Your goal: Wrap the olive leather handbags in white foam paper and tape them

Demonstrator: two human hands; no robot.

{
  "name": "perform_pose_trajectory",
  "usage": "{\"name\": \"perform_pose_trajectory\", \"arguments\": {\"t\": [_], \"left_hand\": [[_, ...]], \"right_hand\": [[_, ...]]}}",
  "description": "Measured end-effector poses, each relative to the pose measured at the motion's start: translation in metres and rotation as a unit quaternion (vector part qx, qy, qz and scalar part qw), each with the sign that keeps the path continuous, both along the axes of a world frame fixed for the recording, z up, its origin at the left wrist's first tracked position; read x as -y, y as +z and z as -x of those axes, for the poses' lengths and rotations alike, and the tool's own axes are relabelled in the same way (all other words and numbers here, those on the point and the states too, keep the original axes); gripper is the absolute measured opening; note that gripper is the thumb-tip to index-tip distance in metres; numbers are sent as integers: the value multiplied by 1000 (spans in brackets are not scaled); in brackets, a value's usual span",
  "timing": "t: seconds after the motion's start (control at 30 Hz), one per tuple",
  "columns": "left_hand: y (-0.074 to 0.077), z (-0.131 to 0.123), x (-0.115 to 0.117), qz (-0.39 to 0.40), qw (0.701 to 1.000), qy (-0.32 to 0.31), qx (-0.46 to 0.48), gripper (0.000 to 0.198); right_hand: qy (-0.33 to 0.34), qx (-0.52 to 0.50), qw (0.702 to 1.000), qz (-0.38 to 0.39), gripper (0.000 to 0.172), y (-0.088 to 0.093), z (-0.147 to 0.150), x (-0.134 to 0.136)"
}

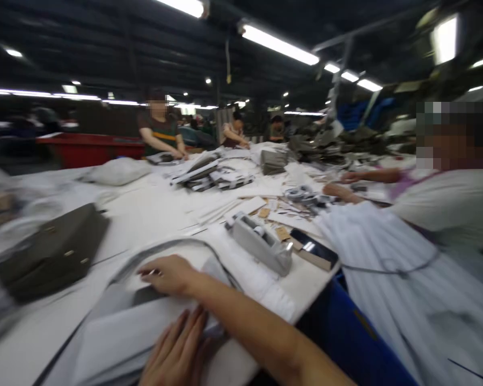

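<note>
Item: 1 white sheet-covered piece [123,329], laid on the white table [145,206] directly before the person. Its long axis is set aslant, from near left to far right; 1 grey strap [139,256] is arched beyond it, away from the person. Left hand [177,351]: laid flat on the white cover, fingers extended. Right hand [169,274]: bent within the arch; whether anything is gripped cannot be told. The 2 hands are placed close, unclasped. At right, 1 grey tape dispenser [260,244] is seen.

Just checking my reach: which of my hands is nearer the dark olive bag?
Right. Your right hand is right of the dark olive bag, not touching it; your left hand is farther off, closer to your body.
</note>
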State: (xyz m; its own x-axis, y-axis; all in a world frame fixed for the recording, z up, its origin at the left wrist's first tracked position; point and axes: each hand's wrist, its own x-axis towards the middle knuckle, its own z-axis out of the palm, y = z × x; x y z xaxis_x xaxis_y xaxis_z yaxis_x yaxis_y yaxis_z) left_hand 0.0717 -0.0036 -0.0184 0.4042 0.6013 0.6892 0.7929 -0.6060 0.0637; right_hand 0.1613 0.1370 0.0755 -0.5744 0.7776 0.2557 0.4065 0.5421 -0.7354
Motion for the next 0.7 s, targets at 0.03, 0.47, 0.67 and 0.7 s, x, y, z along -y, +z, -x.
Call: {"name": "perform_pose_trajectory", "arguments": {"t": [0.03, 0.47, 0.67, 0.7], "left_hand": [[3, -1, 6, 11, 1000, 15, -25, 50], [91, 77, 30, 35, 986, -7, -166, 39], [88, 141, 13, 124, 948, 38, -289, 60], [81, 146, 11, 132, 949, 30, -283, 58]], "right_hand": [[7, 2, 1000, -3, 22, 0, 6, 14], [-61, 10, 989, -137, 31, -44, -70, 121], [-71, 3, 981, -182, 31, -40, -69, 126], [-75, -10, 980, -186, 30, -41, -69, 130]]}}
